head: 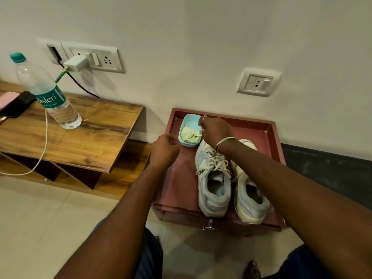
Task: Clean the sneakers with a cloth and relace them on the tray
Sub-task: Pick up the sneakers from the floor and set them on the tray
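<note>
Tray [267, 135] on floor; sneakers [214, 190] side by side on it, laced, toes toward wall. Cloth [190, 135], pale green, bunched in blue tub [188, 120] at tray's 11 o'clock corner, just at 9 o'clock of right hand [216, 130]. Right hand: fingers curled down over tub rim; grip on cloth cannot be told. Left hand [165, 149] at tub's 8 o'clock: fisted, holding nothing.
</note>
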